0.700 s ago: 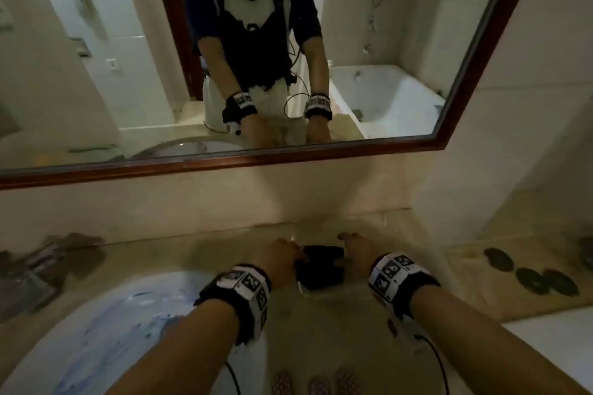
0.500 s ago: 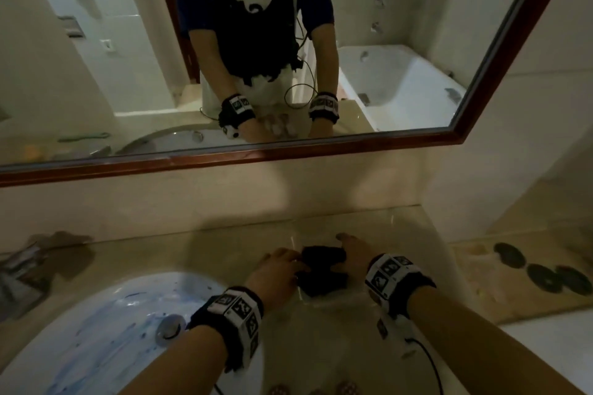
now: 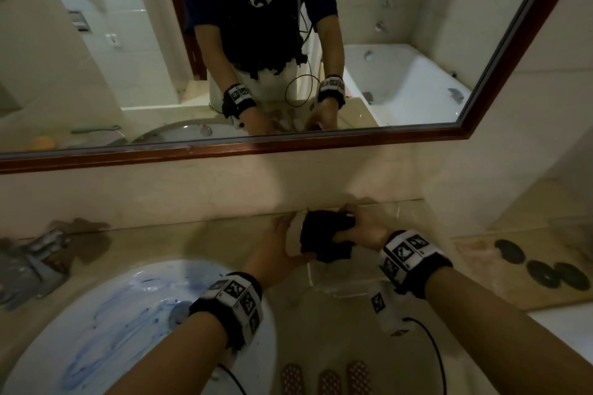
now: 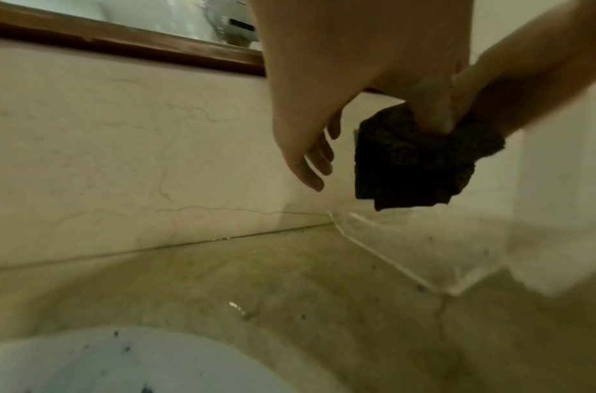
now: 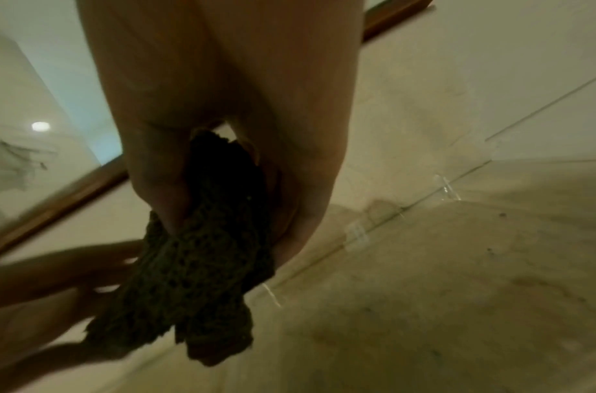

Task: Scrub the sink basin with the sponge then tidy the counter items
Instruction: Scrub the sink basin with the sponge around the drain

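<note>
No legible writing; the wristbands carry only black-and-white marker squares. One dark sponge (image 3: 324,239), crumpled, pinched by the right hand (image 3: 362,229), above a clear tray (image 3: 340,282) on the counter (image 3: 192,240), right of the sink basin (image 3: 96,324). Left hand (image 3: 276,247) released, fingers straight, beside the sponge; contact unclear. Basin: one, blue-streaked, edge cut off. Three dotted ovals at the counter's front edge, unidentifiable.

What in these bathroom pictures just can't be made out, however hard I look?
- Grey object left of the sink, head view: blurred and cut off by the frame edge.
- Clear container below the dark scrubber: see-through, so its shape and contents stay unclear in all views.
- Right hand fingers, right wrist view: hidden in the scrubber's folds.
- Left hand fingertips, head view: hidden behind the scrubber.
- Three dark discs, head view: too small to identify.
</note>
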A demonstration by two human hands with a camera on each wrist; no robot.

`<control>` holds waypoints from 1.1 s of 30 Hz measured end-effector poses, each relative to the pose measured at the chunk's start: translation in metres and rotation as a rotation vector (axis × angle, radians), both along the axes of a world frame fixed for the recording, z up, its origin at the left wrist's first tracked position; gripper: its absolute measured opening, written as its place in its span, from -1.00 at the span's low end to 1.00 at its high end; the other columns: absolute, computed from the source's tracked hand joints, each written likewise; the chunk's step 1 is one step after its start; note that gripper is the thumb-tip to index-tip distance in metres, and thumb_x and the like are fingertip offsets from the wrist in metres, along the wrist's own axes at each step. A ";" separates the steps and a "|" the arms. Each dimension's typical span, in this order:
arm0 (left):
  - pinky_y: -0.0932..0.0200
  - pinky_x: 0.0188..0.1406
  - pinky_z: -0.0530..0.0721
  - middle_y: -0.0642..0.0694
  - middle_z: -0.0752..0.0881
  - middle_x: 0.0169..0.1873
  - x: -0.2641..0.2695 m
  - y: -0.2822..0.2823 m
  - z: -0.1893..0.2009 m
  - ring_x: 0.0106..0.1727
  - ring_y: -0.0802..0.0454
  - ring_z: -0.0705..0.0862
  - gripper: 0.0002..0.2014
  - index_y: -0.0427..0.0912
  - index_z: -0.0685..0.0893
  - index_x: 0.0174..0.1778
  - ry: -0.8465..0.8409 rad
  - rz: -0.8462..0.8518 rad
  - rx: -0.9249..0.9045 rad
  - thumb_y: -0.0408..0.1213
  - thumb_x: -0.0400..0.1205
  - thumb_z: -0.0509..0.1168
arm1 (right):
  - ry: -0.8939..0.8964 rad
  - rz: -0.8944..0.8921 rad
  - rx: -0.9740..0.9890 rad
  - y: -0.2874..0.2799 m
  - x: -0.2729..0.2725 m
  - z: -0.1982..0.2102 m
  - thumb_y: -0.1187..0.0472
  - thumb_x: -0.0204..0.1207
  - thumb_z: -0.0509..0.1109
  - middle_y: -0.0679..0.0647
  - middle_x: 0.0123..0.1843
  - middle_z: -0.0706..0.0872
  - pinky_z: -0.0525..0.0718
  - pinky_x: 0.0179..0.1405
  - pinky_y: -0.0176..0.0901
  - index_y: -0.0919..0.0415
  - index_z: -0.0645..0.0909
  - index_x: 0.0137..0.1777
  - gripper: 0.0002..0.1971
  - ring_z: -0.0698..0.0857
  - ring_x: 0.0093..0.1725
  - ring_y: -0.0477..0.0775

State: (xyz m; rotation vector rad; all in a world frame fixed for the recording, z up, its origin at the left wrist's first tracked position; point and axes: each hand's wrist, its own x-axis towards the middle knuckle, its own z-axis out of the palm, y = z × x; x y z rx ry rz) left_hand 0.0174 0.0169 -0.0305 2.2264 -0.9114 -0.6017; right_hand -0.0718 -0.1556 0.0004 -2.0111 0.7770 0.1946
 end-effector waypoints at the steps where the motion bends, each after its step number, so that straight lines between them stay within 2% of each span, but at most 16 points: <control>1: 0.00 0.53 0.46 -0.09 0.32 0.57 -0.001 0.003 0.006 0.55 -0.05 0.39 -0.13 -0.13 0.18 0.62 0.078 0.046 -0.055 -0.04 0.47 0.49 | -0.053 -0.005 0.042 0.006 -0.003 0.010 0.38 0.40 0.51 0.22 0.16 0.63 0.67 -0.01 -0.10 0.28 0.47 0.34 -0.50 0.62 0.14 0.19; 4: 0.10 0.37 0.53 -0.15 0.51 0.48 -0.003 0.014 0.028 0.49 -0.11 0.51 -0.28 -0.17 0.36 0.55 0.210 0.098 -0.144 -0.13 0.49 0.49 | -0.158 0.016 0.106 0.025 -0.009 0.032 0.37 0.35 0.56 0.20 0.14 0.69 0.71 0.22 0.12 0.09 0.55 0.13 -0.60 0.68 0.21 0.27; 7: 0.22 0.17 0.54 -0.17 0.64 0.36 -0.007 0.039 0.047 0.34 -0.09 0.63 -0.42 -0.21 0.51 0.44 0.284 0.095 -0.164 -0.19 0.51 0.48 | -0.186 0.040 0.067 0.051 -0.011 0.044 0.32 0.30 0.60 0.23 0.19 0.71 0.69 0.25 0.24 0.03 0.60 0.05 -0.62 0.69 0.20 0.27; 8: 0.22 0.15 0.55 -0.18 0.66 0.33 -0.009 0.051 0.051 0.27 -0.06 0.65 -0.45 -0.23 0.53 0.42 0.322 0.106 -0.193 -0.22 0.52 0.48 | -0.194 0.041 0.043 0.061 -0.011 0.045 0.31 0.30 0.61 0.21 0.20 0.70 0.70 0.23 0.20 0.04 0.61 0.07 -0.62 0.68 0.21 0.24; 10: 0.17 0.13 0.63 -0.19 0.69 0.22 -0.012 0.077 0.057 0.15 -0.02 0.65 -0.51 -0.29 0.55 0.38 0.414 0.131 -0.256 -0.29 0.53 0.46 | -0.239 0.019 0.021 0.087 -0.011 0.047 0.35 0.33 0.58 0.20 0.25 0.66 0.76 0.02 -0.04 0.15 0.61 0.20 -0.57 0.67 0.18 0.18; 12: 0.03 0.15 0.72 -0.24 0.72 0.13 -0.012 0.107 0.059 0.15 -0.11 0.71 -0.60 -0.37 0.61 0.30 0.463 0.144 -0.297 -0.37 0.55 0.43 | -0.298 0.005 0.009 0.121 -0.011 0.048 0.43 0.38 0.53 0.21 0.24 0.62 0.71 -0.16 -0.26 0.26 0.55 0.31 -0.52 0.64 0.11 0.11; 14: -0.17 0.19 0.74 -0.35 0.77 0.10 -0.007 0.142 0.057 0.12 -0.24 0.77 -0.66 -0.41 0.68 0.19 0.446 0.171 -0.303 -0.36 0.53 0.46 | -0.324 -0.014 -0.028 0.160 -0.011 0.044 0.44 0.43 0.48 0.15 0.20 0.57 0.73 -0.05 -0.13 0.26 0.51 0.36 -0.51 0.63 0.07 0.09; 17: -0.01 0.06 0.80 -0.29 0.81 0.04 0.001 0.198 0.047 0.00 -0.14 0.80 -0.61 -0.35 0.71 0.14 0.373 0.265 -0.257 -0.20 0.48 0.51 | -0.352 -0.046 -0.069 0.219 -0.007 0.032 0.36 0.48 0.45 0.13 0.28 0.58 0.70 0.13 -0.01 0.18 0.52 0.39 -0.54 0.68 0.09 0.09; 19: 0.21 -0.11 0.78 -0.22 0.80 0.01 0.002 0.232 0.046 -0.09 -0.05 0.77 -0.61 -0.35 0.68 0.14 0.346 0.332 -0.265 -0.20 0.48 0.51 | -0.356 0.011 0.042 0.261 -0.001 0.026 0.25 0.55 0.41 0.07 0.30 0.60 0.70 0.17 -0.13 0.20 0.50 0.44 -0.56 0.67 0.24 0.09; 21: 0.25 -0.18 0.75 -0.18 0.77 -0.02 0.002 0.260 0.046 -0.09 -0.05 0.76 -0.62 -0.33 0.65 0.15 0.352 0.359 -0.265 -0.21 0.50 0.50 | -0.339 0.091 0.123 0.299 0.006 0.022 0.13 0.59 0.36 0.01 0.38 0.60 0.68 0.21 -0.27 0.15 0.46 0.50 -0.52 0.61 0.37 0.04; 23: 0.18 -0.13 0.81 -0.18 0.79 -0.07 0.005 0.284 0.046 -0.08 -0.05 0.78 -0.66 -0.32 0.66 0.11 0.365 0.347 -0.249 -0.22 0.51 0.48 | -0.305 0.123 0.163 0.329 0.014 0.017 0.00 0.58 0.34 0.02 0.43 0.58 0.70 0.23 -0.11 0.07 0.38 0.55 -0.45 0.60 0.40 0.11; 25: 0.04 0.05 0.80 -0.17 0.78 0.00 0.008 0.304 0.047 0.03 -0.09 0.78 -0.69 -0.26 0.66 0.11 0.426 0.290 -0.243 -0.24 0.50 0.49 | -0.236 0.076 0.230 0.350 0.021 0.015 -0.07 0.54 0.36 -0.01 0.40 0.55 0.76 0.01 -0.08 0.02 0.31 0.57 -0.38 0.61 0.36 0.17; 28: 0.35 -0.07 0.77 0.00 0.72 0.00 0.008 0.326 0.049 0.06 0.09 0.72 -0.64 -0.09 0.59 0.18 0.510 0.136 -0.228 -0.40 0.51 0.47 | -0.197 -0.090 0.368 0.370 0.033 0.009 0.02 0.48 0.46 0.07 0.29 0.63 0.77 -0.06 -0.06 0.10 0.45 0.47 -0.43 0.66 0.27 0.21; 29: 0.34 -0.03 0.77 -0.01 0.69 0.06 0.008 0.331 0.049 0.09 0.09 0.70 -0.57 -0.06 0.54 0.26 0.511 0.106 -0.192 -0.43 0.52 0.45 | -0.194 -0.149 0.387 0.374 0.037 0.006 0.07 0.47 0.49 0.12 0.21 0.68 0.78 -0.01 0.02 0.16 0.52 0.41 -0.48 0.69 0.23 0.23; 31: 0.10 0.23 0.73 -0.12 0.64 0.25 0.012 0.338 0.045 0.26 -0.04 0.65 -0.43 -0.09 0.44 0.44 0.497 0.068 -0.107 -0.46 0.53 0.43 | -0.174 -0.230 0.401 0.379 0.044 -0.002 0.16 0.46 0.51 0.17 0.08 0.72 0.75 0.13 0.18 0.22 0.60 0.31 -0.58 0.71 0.17 0.28; 33: 0.01 0.34 0.66 -0.14 0.56 0.34 0.023 0.346 0.035 0.34 -0.08 0.61 -0.40 -0.13 0.42 0.49 0.442 0.039 -0.028 -0.47 0.54 0.41 | -0.139 -0.175 0.365 0.380 0.050 -0.010 0.16 0.48 0.49 0.15 -0.04 0.73 0.79 -0.03 0.10 0.20 0.62 0.20 -0.69 0.75 0.00 0.23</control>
